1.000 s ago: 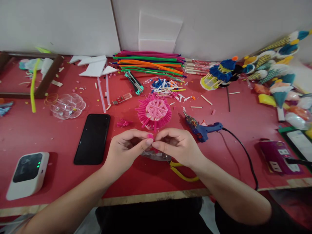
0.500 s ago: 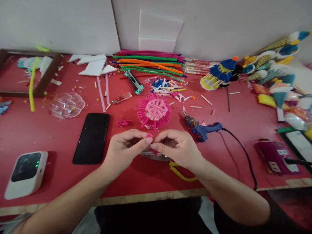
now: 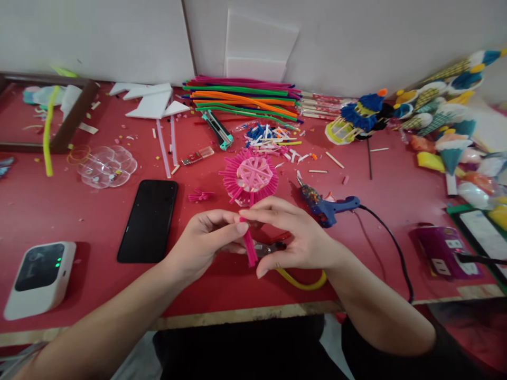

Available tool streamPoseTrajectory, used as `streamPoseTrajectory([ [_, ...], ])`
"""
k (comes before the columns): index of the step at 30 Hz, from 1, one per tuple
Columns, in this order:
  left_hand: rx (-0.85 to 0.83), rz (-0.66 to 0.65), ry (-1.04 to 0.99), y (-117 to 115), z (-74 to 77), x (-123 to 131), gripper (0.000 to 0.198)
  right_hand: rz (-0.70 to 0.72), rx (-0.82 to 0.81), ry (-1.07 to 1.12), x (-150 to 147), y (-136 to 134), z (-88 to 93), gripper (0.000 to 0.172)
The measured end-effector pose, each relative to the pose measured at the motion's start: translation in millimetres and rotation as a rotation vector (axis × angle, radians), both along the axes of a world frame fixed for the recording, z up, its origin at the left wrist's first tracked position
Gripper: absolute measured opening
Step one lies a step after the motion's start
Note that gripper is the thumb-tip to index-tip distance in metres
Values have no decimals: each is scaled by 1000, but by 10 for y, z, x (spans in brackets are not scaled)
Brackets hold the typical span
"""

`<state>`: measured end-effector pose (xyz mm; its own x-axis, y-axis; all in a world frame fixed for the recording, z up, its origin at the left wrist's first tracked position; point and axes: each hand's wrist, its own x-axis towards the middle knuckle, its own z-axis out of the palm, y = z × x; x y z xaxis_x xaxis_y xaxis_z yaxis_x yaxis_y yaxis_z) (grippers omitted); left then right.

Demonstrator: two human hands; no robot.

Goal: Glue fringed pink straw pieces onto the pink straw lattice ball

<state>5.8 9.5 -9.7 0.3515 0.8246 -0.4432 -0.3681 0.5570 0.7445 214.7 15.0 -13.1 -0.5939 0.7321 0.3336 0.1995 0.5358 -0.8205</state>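
Observation:
My left hand (image 3: 209, 237) pinches a short pink pipe cleaner piece (image 3: 249, 245) between thumb and forefinger, and its strands hang downward. My right hand (image 3: 295, 235) has thumb and forefinger apart, with its fingertips at the top of that piece. Beneath both hands lies a tool with yellow handles (image 3: 303, 285), its metal part half hidden. Just beyond my fingers sits a round pink pipe cleaner piece (image 3: 255, 177) with fringed edges and crossed strips on top. A small pink bundle (image 3: 200, 195) rests to its left.
A blue hot glue gun (image 3: 328, 208) lies at right, its cord trailing to the table edge. A black phone (image 3: 148, 221) and a white device (image 3: 39, 279) are at left. Pipe cleaners (image 3: 241, 100), cut bits (image 3: 269, 138) and a box cutter (image 3: 217, 129) lie at the back.
My right thumb has come away from the pink piece and the right hand has spread apart. The piece's strands now hang in view below my left fingers.

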Motion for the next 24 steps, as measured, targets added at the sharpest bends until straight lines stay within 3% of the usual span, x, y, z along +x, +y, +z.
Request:
streamPoseTrajectory([
  [10,71,-37,15,-11,-44,-25,17,-42,4,-23,-51,-45,-12,80],
  [24,53,-78,3,-22,-40,-39,17,-65,223,2,-90,-50,-91,69],
])
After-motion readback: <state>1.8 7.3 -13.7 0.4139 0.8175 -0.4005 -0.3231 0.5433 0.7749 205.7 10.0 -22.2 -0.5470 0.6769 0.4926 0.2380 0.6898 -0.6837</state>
